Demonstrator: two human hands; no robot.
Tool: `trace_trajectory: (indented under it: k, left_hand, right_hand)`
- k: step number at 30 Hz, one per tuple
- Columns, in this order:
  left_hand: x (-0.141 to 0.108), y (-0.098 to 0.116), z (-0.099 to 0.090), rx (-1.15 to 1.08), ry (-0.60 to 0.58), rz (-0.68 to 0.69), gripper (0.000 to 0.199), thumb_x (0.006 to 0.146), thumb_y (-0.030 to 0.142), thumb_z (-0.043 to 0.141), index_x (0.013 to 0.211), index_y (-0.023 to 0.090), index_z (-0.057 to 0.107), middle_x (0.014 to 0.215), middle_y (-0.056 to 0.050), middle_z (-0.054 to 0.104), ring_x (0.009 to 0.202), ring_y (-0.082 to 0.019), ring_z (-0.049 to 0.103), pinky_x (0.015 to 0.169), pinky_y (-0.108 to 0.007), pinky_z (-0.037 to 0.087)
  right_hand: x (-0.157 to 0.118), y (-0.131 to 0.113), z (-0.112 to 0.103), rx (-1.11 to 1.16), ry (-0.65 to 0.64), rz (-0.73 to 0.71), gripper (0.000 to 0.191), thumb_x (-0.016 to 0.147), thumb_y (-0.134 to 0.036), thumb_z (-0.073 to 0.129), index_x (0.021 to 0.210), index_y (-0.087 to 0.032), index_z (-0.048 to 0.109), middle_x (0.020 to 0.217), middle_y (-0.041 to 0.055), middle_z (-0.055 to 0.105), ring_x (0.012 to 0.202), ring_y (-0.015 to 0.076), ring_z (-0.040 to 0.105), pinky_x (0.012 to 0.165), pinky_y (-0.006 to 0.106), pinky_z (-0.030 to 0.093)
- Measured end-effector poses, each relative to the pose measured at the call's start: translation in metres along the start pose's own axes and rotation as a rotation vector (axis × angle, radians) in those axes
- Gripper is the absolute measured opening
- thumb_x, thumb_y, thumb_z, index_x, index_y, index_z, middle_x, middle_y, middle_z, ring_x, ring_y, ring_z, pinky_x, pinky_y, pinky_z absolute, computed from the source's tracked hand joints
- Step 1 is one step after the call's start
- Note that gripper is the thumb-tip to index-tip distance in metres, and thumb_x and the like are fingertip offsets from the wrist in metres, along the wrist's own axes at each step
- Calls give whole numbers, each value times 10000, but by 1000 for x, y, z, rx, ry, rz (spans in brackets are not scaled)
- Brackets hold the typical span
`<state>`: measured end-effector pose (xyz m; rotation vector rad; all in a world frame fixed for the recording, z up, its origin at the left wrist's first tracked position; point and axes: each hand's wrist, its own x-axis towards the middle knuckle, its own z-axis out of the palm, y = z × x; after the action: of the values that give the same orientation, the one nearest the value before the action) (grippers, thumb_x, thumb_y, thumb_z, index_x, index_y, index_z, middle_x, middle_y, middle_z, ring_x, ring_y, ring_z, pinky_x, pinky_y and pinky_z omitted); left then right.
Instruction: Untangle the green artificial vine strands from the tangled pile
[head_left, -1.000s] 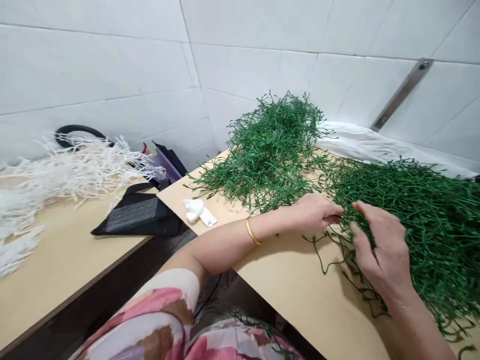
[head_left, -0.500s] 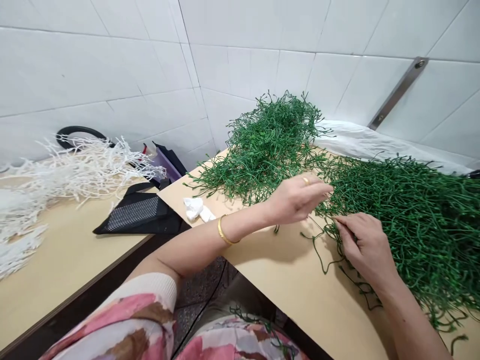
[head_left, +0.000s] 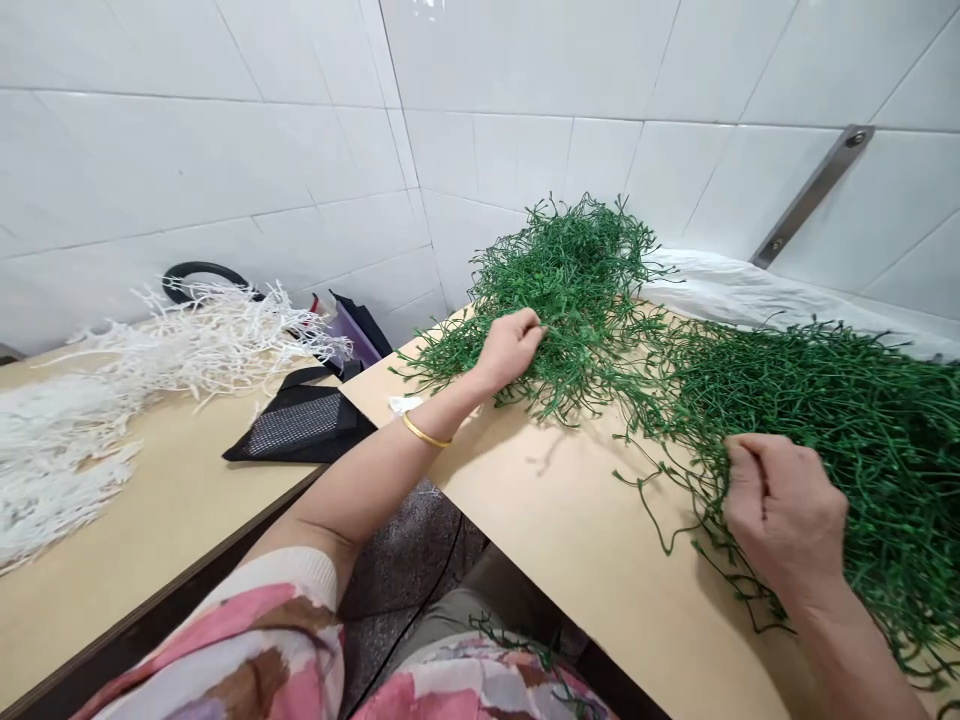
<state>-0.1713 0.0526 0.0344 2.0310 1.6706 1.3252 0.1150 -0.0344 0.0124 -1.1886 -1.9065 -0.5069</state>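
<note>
Two heaps of thin green plastic stems with small knobbed ends lie on the table: a far heap [head_left: 577, 265] by the wall corner and a larger right heap [head_left: 817, 400]. My left hand [head_left: 512, 348], with a gold bangle on its wrist, is closed at the near left side of the far heap, its fingertips among the green stems. At the left edge of the right heap, my right hand [head_left: 787, 510] is closed in a pinch; its fingertips touch the stems, and what they hold is hidden. Loose stems [head_left: 660, 520] trail between the hands.
On the left table [head_left: 180, 470] lie a pile of white branching strands [head_left: 217, 340] and a black mesh pouch [head_left: 300, 425]. A crumpled white tissue [head_left: 405, 404] sits behind my left forearm. White plastic sheeting [head_left: 735, 285] runs along the tiled wall, beneath a metal bracket [head_left: 814, 195].
My left hand has moved left and away from me, from between the heaps to the far heap. My right hand has shifted right, apart from the left. The view has turned slightly left.
</note>
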Motion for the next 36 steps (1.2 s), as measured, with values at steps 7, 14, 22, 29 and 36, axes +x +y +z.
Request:
trace_trajectory:
  k: [7,14,22,29,36]
  left_hand:
    - [16,-15,-13,268,40,-68,164,771,290,447,654,178,470,592,-3,465,600,-132,440,605,-267,355]
    - [-7,36,4,322,19,364,418,785,261,439,1165,94,482,1182,-171,485,1111,-250,426,907,-395,378]
    - [-5,84,15,-340,-517,402,373,828,292,416,1155,155,534,1101,-108,593,1008,-153,531,865,-322,428]
    - [11,78,37,-571,-938,169,206,759,280,538,611,137,534,530,42,407,490,-47,350,515,-215,340]
    - [10,78,52,-717,-496,-145,154,723,145,557,592,125,477,542,43,419,496,-32,353,519,-205,317]
  right_hand:
    - [4,6,-13,-22,154,422,179,829,-296,436,782,-171,556,620,20,541,479,116,449,492,255,337]
    - [2,-2,-5,86,71,328,182,837,-282,425,767,-171,551,661,36,581,538,123,484,515,248,369]
    - [0,-3,-5,196,127,209,89,837,-225,447,839,-188,528,772,48,591,651,138,529,589,266,407]
    - [0,-2,-7,74,217,225,84,837,-183,436,796,-188,509,717,43,568,661,151,507,594,274,392]
    - [2,-1,-2,8,226,11,89,815,-107,456,797,-193,476,679,16,563,648,137,532,691,309,394]
